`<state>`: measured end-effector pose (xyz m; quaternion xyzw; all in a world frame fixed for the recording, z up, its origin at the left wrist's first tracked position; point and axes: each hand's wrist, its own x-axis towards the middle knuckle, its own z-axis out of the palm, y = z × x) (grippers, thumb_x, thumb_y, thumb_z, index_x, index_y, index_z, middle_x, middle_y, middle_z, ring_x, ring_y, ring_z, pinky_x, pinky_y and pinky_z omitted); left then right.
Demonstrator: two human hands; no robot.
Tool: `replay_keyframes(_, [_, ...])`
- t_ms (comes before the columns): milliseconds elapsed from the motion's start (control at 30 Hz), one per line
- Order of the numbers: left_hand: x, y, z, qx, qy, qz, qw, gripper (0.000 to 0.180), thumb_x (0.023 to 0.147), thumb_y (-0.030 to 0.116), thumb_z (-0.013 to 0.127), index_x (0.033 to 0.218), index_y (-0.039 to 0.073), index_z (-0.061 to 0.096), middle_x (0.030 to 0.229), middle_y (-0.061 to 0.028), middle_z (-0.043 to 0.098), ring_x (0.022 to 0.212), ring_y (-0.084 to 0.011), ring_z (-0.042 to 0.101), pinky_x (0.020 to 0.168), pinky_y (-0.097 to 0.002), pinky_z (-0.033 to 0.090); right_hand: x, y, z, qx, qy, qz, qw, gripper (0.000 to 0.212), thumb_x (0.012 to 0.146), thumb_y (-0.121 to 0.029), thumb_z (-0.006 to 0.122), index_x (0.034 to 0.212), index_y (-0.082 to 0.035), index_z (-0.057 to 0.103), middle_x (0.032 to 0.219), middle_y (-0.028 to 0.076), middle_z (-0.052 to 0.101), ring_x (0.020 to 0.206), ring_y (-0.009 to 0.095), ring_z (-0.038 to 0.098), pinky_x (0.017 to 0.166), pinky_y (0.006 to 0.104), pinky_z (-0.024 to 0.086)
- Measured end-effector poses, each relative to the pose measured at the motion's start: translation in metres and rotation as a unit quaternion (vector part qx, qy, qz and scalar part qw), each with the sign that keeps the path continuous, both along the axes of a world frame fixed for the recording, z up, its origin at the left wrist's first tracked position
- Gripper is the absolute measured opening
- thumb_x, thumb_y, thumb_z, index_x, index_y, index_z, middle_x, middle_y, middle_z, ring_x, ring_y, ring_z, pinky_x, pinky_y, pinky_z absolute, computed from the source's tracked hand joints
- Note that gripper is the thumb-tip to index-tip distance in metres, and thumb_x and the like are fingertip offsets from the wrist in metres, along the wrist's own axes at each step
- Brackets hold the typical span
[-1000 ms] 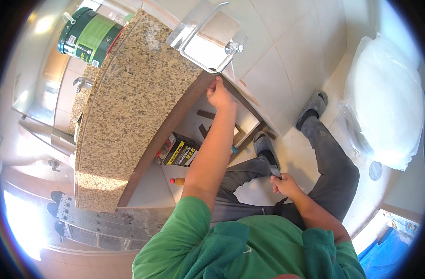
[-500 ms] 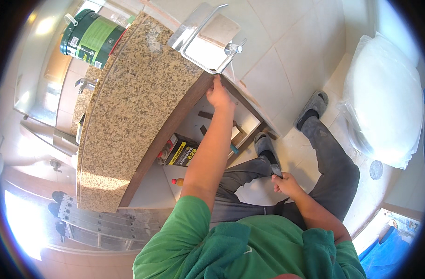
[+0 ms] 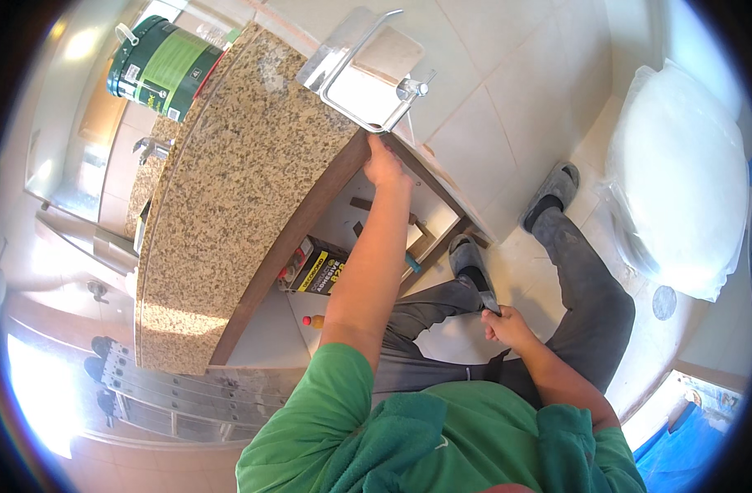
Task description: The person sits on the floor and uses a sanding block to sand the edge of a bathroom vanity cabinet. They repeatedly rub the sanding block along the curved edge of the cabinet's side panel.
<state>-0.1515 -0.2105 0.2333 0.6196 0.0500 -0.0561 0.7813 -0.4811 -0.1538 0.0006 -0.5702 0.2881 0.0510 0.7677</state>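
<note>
My left hand (image 3: 385,167) reaches up to the top corner of the open wooden cabinet frame (image 3: 314,209), with a finger stretched out against the wood. The other fingers of that hand are partly hidden. Just above it a shiny metal frame (image 3: 331,92) with a flat plate stands against the tiled wall. Lower down and to the right, my right hand (image 3: 512,328) is closed round the handle of a flat-bladed scraper (image 3: 490,302), whose blade points up and left, over my leg. The blade's exact kind is hard to make out.
Speckled granite countertop (image 3: 228,197) runs along the left, with a green bucket (image 3: 162,70) on it. Inside the cabinet are an adhesive can (image 3: 314,267) and a small bottle (image 3: 313,321). A plastic-wrapped white bundle (image 3: 680,181) sits right; a metal ladder (image 3: 179,398) lies lower left.
My left hand has shifted slightly left along the cabinet corner. The right hand and its scraper have stayed in place.
</note>
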Motion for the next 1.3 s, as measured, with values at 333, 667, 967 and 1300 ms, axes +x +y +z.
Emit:
replay_keyframes(333, [-0.007,-0.021,0.0,0.05,-0.002,0.084,0.995,0.093,0.091,0.068,0.056,0.133,-0.014,0.048,0.136,-0.0203,0.055,0.119,-0.0308,0.057,0.098,-0.0421,0.048,0.0,0.001,-0.003,0.002,0.012,0.004,1.0,0.037,0.099,-0.037,0.059,0.094,-0.001,0.064,0.066,0.007,0.065,0.058,0.016,0.063,0.058,0.0314,0.049])
replay_keyframes(667, [0.001,-0.019,-0.012,0.107,-0.085,0.069,0.988,0.075,0.1,0.05,0.051,0.131,-0.018,0.043,0.135,-0.033,0.052,0.121,-0.0401,0.058,0.1,-0.0422,0.049,-0.002,0.0,0.0,0.026,0.015,-0.008,1.0,0.035,0.099,-0.036,0.059,0.094,-0.001,0.063,0.07,0.006,0.064,0.059,0.015,0.063,0.056,0.0293,0.049])
replay_keyframes(967, [0.004,-0.004,-0.009,0.045,-0.033,0.035,0.998,0.078,0.088,0.057,0.065,0.121,-0.013,0.056,0.125,-0.019,0.061,0.111,-0.0287,0.06,0.093,-0.0385,0.05,-0.001,-0.001,0.004,0.022,0.017,-0.005,1.0,0.033,0.1,-0.035,0.058,0.094,-0.002,0.062,0.069,0.006,0.063,0.058,0.015,0.062,0.056,0.0298,0.049])
replay_keyframes(1300, [0.0,-0.013,-0.001,-0.065,-0.008,0.022,0.998,0.066,0.094,0.044,0.061,0.128,-0.011,0.049,0.133,-0.0202,0.056,0.113,-0.0309,0.061,0.095,-0.043,0.053,-0.002,-0.001,0.006,0.033,0.017,-0.004,0.999,0.035,0.1,-0.036,0.058,0.094,-0.002,0.061,0.068,0.006,0.063,0.058,0.015,0.062,0.056,0.0295,0.049])
